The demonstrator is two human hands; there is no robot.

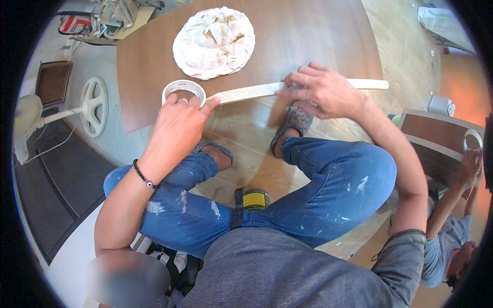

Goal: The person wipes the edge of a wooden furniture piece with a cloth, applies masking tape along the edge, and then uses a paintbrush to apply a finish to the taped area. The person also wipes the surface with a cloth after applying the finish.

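Taping the edge of a brown board

Left hand (177, 123) grips the tape roll (183, 91); right hand (321, 91) lies flat, fingers spread, pressing the strip (246, 92) onto the board (308, 36).

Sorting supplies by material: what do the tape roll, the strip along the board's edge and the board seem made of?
Tape roll: likely paper masking tape, matte cream. Strip: the same tape, thin, flat, dull. Board: probably wood-look laminate, smooth brown with faint grain; solid wood can't be ruled out.

L hand (177, 126) fingers curled, R hand (321, 92) flat.
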